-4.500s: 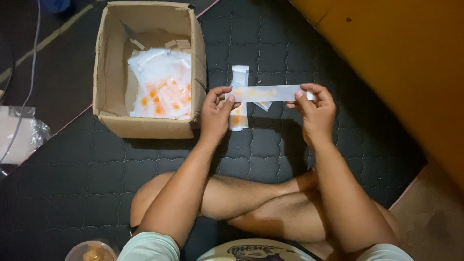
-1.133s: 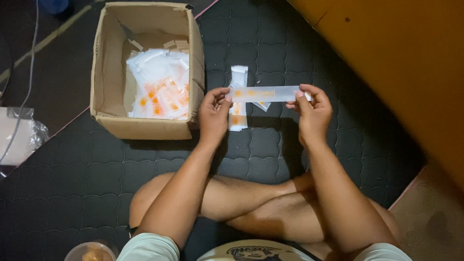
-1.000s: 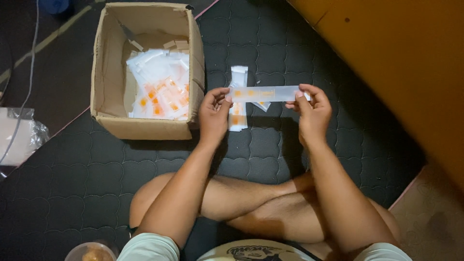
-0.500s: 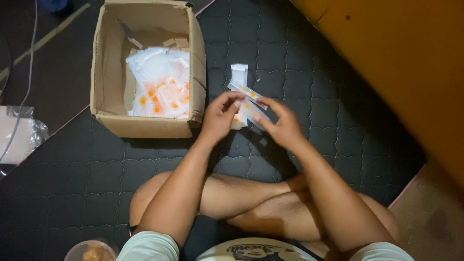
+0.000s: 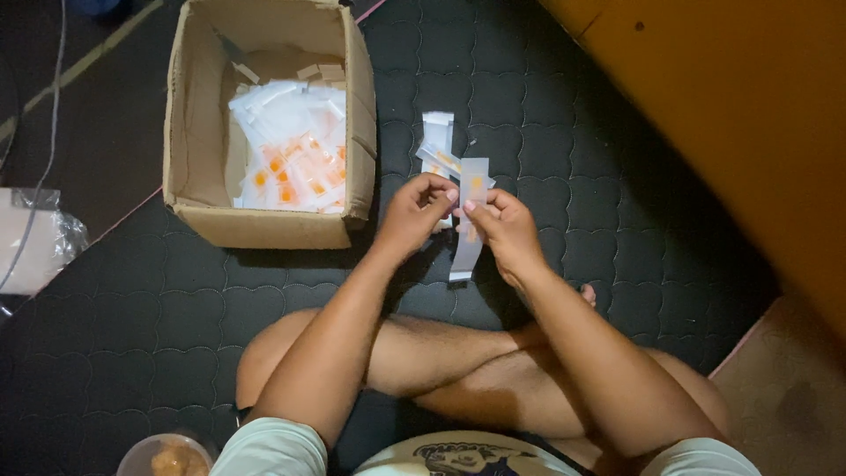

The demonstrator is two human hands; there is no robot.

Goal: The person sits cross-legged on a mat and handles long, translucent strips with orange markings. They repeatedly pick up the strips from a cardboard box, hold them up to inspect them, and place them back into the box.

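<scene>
Head view, strip position: a long, narrow pale strip (image 5: 470,220) hangs in the middle of the frame, just above the crossed legs and slightly right of the cardboard box.
Head view, long axis: the strip runs nearly straight up and down the frame, its upper end by the fingertips and its lower end dangling free over the dark mat.
Head view, which hand is nearer: both hands meet at the strip's upper half; the right hand (image 5: 502,231) lies against it along its right side, while the left hand (image 5: 416,213) reaches in from the left to its top.
Head view, left hand: fingers curled, thumb and forefinger pinched on the strip's upper edge.
Head view, right hand: fingers closed, pinching the strip just below the top.
Head view, look of the strip: whitish, semi-clear, flat and flimsy, with a small orange patch near the top.
Head view, nearby: a small pile of similar strips (image 5: 438,145) lies on the quilted dark mat (image 5: 564,176) just above the hands, towards the upper centre.
Head view, box: an open cardboard box (image 5: 204,132) sits in the upper left, holding many white packets with orange spots (image 5: 286,154).
</scene>
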